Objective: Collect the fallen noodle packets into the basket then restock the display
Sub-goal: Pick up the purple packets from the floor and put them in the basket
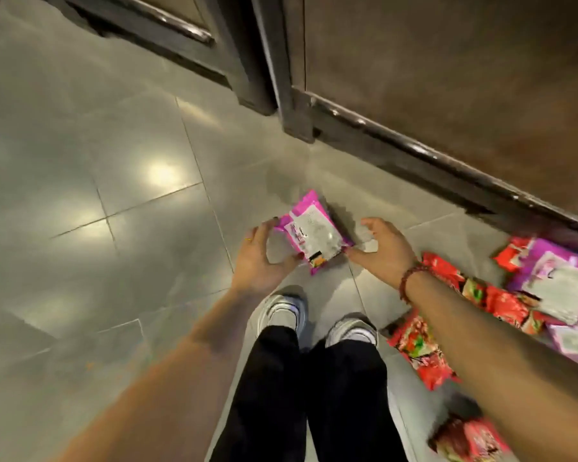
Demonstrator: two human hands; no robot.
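Left grip (259, 260) clamped on pink noodle packet (314, 235): thumb at near edge, fingers curled over far-left edge. Packet low over tiled floor (114, 161), ahead of shoes (282, 311); we cannot tell whether it touches. Right grip (386, 245) apart, fingers loosely bent, thumb tip at packet's right corner. Print blurred, unreadable to us. Red packets (421, 348) and pink packets (554, 281) heaped at right, partly hidden by right forearm, cut off by frame edge.

pink noodle packet (311, 233) back-side up, tilted — red and pink packets (501, 295) strewn at right.
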